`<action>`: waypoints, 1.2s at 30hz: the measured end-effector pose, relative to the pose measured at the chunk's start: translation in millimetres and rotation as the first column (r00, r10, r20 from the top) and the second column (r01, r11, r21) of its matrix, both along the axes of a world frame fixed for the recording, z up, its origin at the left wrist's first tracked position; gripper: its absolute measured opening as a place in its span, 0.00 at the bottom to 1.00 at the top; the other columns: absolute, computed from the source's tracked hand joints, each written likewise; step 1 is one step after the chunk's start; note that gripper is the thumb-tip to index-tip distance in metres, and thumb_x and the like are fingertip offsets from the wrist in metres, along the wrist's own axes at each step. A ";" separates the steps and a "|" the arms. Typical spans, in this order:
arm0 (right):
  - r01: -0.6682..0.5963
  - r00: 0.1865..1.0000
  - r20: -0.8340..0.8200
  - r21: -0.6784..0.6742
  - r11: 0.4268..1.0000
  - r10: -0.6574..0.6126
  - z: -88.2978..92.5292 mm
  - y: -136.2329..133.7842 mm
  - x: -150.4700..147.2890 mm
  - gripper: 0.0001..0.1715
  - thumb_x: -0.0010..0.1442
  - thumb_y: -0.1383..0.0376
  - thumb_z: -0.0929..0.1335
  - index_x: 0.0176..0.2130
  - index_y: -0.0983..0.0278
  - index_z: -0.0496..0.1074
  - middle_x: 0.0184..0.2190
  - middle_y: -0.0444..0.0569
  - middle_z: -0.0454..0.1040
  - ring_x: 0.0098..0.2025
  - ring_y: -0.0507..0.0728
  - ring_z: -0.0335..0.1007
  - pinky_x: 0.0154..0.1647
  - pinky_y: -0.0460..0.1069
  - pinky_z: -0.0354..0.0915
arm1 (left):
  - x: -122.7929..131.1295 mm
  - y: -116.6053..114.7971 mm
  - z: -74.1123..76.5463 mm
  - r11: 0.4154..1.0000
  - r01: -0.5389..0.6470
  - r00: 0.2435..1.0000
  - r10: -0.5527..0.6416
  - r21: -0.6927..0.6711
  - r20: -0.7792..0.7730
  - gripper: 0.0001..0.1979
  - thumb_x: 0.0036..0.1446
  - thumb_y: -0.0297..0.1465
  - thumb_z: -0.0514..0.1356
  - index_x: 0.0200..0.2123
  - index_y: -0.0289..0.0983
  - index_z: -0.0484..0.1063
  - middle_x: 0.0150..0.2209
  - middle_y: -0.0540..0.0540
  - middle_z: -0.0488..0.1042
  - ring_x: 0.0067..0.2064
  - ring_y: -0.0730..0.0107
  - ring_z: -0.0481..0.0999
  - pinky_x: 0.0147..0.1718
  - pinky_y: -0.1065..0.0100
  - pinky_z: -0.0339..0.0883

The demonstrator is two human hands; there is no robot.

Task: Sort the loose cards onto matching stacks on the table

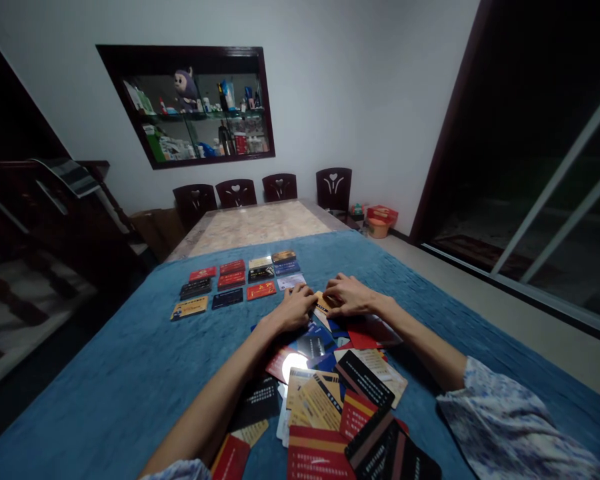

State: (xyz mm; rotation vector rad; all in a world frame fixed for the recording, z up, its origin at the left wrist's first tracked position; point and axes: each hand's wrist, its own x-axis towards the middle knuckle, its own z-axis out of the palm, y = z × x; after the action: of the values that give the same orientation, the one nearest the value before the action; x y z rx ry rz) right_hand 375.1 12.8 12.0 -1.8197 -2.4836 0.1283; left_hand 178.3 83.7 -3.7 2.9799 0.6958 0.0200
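Note:
My left hand (pixel 297 305) and my right hand (pixel 349 295) meet over the far end of a loose heap of plastic cards (pixel 316 343). Between them is a gold card (pixel 323 303), with the fingers of both hands closed at its edges. The heap spreads back toward me in blue, red, gold and black, some cards with stripes and printed lines. Left of my left hand stand small sorted stacks in rows, among them a red card (pixel 261 291), a white card (pixel 291 281), a dark blue card (pixel 227 298) and a gold card with a figure (pixel 189 308).
A blue cloth (pixel 130 373) covers the near part of the table; the far part is bare stone-patterned top (pixel 260 223). Several dark chairs (pixel 280 187) stand behind it. A wall cabinet (pixel 210 113) holds bottles and a plush toy. Right of the table, a red bag (pixel 383 215) sits on the floor.

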 end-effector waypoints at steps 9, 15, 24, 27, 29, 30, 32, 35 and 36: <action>-0.031 0.998 -0.050 0.000 1.000 0.031 -2.5 -0.3 -11.2 0.17 0.56 0.57 0.69 0.43 0.61 0.78 0.49 0.55 0.74 0.51 0.67 0.62 0.45 0.56 0.61 | -1.5 6.7 -6.7 0.998 0.023 0.996 -0.018 -0.059 0.092 0.16 0.58 0.22 0.53 0.47 0.38 0.73 0.58 0.41 0.70 0.64 0.49 0.58 0.59 0.41 0.54; -0.073 0.995 -0.064 0.003 0.997 0.073 0.0 -0.7 -8.3 0.10 0.56 0.62 0.68 0.37 0.60 0.78 0.50 0.50 0.76 0.53 0.66 0.61 0.47 0.56 0.60 | -4.9 8.1 -2.9 0.995 0.021 0.995 -0.011 -0.098 0.102 0.08 0.61 0.28 0.56 0.39 0.37 0.75 0.56 0.43 0.72 0.64 0.48 0.58 0.59 0.42 0.54; -0.027 1.000 -0.003 -0.048 0.998 0.027 4.5 -0.7 -4.8 0.15 0.54 0.56 0.71 0.42 0.57 0.79 0.49 0.53 0.74 0.52 0.68 0.60 0.46 0.58 0.60 | -7.3 11.3 -5.7 0.995 0.099 0.986 -0.095 -0.024 0.136 0.06 0.61 0.30 0.57 0.37 0.37 0.75 0.50 0.42 0.75 0.59 0.55 0.63 0.57 0.51 0.56; -0.044 0.999 -0.022 -0.058 0.997 0.042 3.3 0.3 -2.0 0.18 0.55 0.54 0.71 0.43 0.58 0.79 0.48 0.53 0.74 0.51 0.68 0.60 0.45 0.58 0.60 | -9.1 12.9 -5.0 0.989 0.146 0.982 -0.147 0.013 0.116 0.08 0.63 0.30 0.56 0.39 0.37 0.75 0.50 0.41 0.75 0.60 0.54 0.63 0.58 0.51 0.56; -0.054 0.998 -0.031 -0.055 0.997 0.052 3.1 1.0 -0.2 0.19 0.54 0.53 0.71 0.44 0.58 0.79 0.47 0.54 0.75 0.49 0.67 0.61 0.45 0.57 0.60 | -10.5 13.9 -3.0 0.986 0.163 0.981 -0.165 0.034 0.098 0.09 0.64 0.30 0.55 0.41 0.37 0.75 0.49 0.40 0.75 0.61 0.53 0.62 0.58 0.51 0.56; -0.059 0.998 -0.034 -0.049 0.997 0.058 3.2 1.2 0.5 0.20 0.54 0.53 0.71 0.44 0.59 0.79 0.45 0.54 0.75 0.49 0.66 0.61 0.45 0.56 0.60 | -11.1 14.4 -1.7 0.986 0.164 0.982 -0.167 0.040 0.088 0.10 0.65 0.30 0.54 0.42 0.37 0.76 0.49 0.40 0.76 0.61 0.52 0.62 0.58 0.51 0.56; -0.075 0.997 -0.038 -0.035 0.997 0.074 4.1 1.6 1.3 0.21 0.55 0.54 0.71 0.46 0.59 0.79 0.43 0.54 0.76 0.47 0.65 0.62 0.45 0.55 0.60 | -12.3 15.1 0.7 0.987 0.154 0.985 -0.157 0.045 0.076 0.11 0.66 0.29 0.53 0.43 0.37 0.76 0.48 0.40 0.76 0.61 0.52 0.62 0.57 0.51 0.57; -0.102 0.993 -0.061 -0.002 0.995 0.101 6.4 1.7 1.0 0.18 0.56 0.57 0.70 0.45 0.61 0.80 0.39 0.54 0.77 0.44 0.63 0.65 0.45 0.54 0.60 | -13.4 16.0 3.1 0.991 0.128 0.988 -0.131 0.036 0.079 0.12 0.66 0.28 0.52 0.42 0.37 0.76 0.46 0.40 0.77 0.62 0.51 0.63 0.57 0.50 0.57; -0.111 0.991 -0.075 0.010 0.994 0.111 7.0 1.7 0.9 0.17 0.56 0.59 0.69 0.44 0.62 0.80 0.38 0.53 0.78 0.43 0.62 0.65 0.45 0.53 0.60 | -13.6 16.3 3.5 0.992 0.123 0.988 -0.126 0.035 0.086 0.12 0.66 0.28 0.52 0.42 0.36 0.76 0.46 0.40 0.77 0.62 0.51 0.63 0.56 0.51 0.57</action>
State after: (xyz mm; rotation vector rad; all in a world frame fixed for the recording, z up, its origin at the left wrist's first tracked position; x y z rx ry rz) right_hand 376.0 14.5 19.0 -1.6420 -2.5299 0.1907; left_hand 164.7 100.0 -0.2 3.0227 0.5032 0.1539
